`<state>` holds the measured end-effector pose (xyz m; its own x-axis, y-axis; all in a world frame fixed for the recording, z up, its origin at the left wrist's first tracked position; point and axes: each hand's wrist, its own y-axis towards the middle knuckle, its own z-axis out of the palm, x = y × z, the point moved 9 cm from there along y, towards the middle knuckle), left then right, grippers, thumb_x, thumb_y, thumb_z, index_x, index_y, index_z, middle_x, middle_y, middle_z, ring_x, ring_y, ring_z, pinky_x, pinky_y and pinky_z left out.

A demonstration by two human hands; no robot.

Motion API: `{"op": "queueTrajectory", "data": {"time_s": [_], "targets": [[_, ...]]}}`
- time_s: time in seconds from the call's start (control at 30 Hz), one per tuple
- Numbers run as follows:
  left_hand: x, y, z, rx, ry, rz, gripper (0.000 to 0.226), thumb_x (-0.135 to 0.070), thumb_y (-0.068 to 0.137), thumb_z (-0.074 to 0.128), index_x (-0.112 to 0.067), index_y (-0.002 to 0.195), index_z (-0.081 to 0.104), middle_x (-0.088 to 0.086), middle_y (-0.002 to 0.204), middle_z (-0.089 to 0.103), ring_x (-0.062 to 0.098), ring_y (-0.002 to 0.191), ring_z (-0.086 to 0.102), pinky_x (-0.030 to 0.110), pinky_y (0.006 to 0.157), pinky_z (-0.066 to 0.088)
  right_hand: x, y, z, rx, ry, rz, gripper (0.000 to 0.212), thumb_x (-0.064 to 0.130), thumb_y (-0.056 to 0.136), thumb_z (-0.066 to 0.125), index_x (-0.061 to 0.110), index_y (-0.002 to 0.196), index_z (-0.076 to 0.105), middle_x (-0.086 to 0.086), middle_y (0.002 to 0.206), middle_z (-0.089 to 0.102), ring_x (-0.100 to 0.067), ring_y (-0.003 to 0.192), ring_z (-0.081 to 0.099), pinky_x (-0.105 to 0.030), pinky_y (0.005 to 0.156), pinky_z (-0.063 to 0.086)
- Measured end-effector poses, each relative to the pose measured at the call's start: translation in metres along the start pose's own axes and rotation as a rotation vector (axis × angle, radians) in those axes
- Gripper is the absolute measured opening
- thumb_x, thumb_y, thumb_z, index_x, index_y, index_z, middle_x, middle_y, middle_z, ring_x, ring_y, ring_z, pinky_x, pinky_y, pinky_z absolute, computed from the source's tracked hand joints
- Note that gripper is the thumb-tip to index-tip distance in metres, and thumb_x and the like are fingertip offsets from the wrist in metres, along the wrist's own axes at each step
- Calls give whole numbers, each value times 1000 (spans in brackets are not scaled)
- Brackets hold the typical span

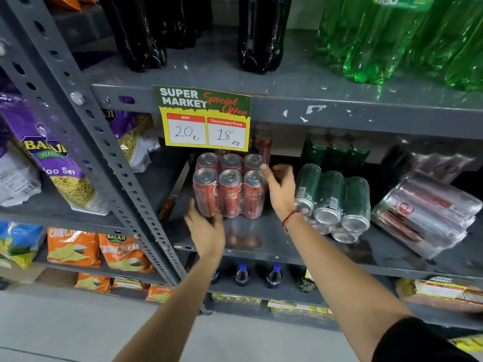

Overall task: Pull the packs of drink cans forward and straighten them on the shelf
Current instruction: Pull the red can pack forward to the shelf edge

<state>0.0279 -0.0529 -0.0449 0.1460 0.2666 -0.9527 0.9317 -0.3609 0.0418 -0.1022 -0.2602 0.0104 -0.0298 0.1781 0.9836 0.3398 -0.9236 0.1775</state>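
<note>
Both hands, left hand (206,231) and right hand (281,190), lie spread against the upright shrink-wrapped red can pack (230,186).

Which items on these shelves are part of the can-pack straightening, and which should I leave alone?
Job: red can pack, green can pack on its side, silver can pack tilted, left hand, right hand.

Leave: price sign, snack bags, green bottles.

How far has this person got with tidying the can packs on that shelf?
Little looks finished. In hand: the shrink-wrapped pack of six red cans stands upright, the left hand at its lower front corner and the right hand against its right side. Left to do: the pack of green cans lies on its side, and the clear-wrapped pack of silver cans lies tilted, both on the grey metal shelf.
</note>
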Motion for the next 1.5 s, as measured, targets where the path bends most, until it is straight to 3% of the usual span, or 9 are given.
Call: {"op": "queueTrajectory", "data": {"time_s": [0.13,0.27,0.4,0.53,0.67,0.8,1.13,1.27,1.5], "targets": [[-6,-54,58,284,66,77,108,-36,74,76,-17,150,3,7,160,10,26,145,21,40,117,21,21,24,21,95,-56,-12,39,42,75,73,24,105,57,7,100,62,11,86,57,-3,73,42],[-17,-34,71,242,29,-13,130,-35,59,87,-8,149,-3,16,159,11,28,147,15,40,119,18,13,37,53,439,-412,70,57,29,78,72,19,130,52,-9,128,59,-23,116,57,-34,100,46],[-19,-21,71,237,28,-52,143,-35,48,91,-9,149,-7,17,158,16,29,145,20,43,118,22,23,32,47,456,-612,-44,41,34,75,72,16,111,63,-13,122,60,-28,116,53,-31,98,43],[-11,5,56,322,126,20,131,-31,49,91,-11,148,8,13,146,43,28,132,45,45,110,37,25,4,30,319,-752,-117,39,44,81,64,9,99,66,-19,109,62,-35,108,54,-32,89,42],[-13,28,45,577,209,118,109,-21,54,89,-22,142,26,0,130,58,7,102,61,12,83,47,44,-34,26,128,-880,-171,49,46,86,56,0,102,63,-19,109,55,-41,97,58,-38,74,48],[-9,46,30,777,284,111,81,-17,57,88,-16,128,49,2,122,64,16,112,60,33,96,49,54,-61,34,123,-871,-204,48,47,87,53,2,103,61,-17,109,57,-39,95,61,-38,70,48],[-16,-43,-9,-3,-10,1,80,-30,81,67,-20,146,20,10,152,24,28,135,36,39,105,30,59,24,42,264,-655,-124,63,50,83,60,12,132,46,-16,134,52,-33,127,42,-37,102,40],[-40,-71,42,129,-50,-12,110,-50,78,67,-19,149,-10,4,161,-13,16,146,-4,35,113,5,31,44,65,494,-558,85,85,51,79,66,14,145,28,-11,151,36,-30,137,35,-31,112,29],[-40,-50,49,154,-27,-23,118,-44,77,71,-10,147,-18,14,159,-17,25,147,-10,34,116,3,8,43,53,443,-438,184,51,38,69,79,15,111,62,-7,119,66,-21,107,61,-24,86,46]]}}
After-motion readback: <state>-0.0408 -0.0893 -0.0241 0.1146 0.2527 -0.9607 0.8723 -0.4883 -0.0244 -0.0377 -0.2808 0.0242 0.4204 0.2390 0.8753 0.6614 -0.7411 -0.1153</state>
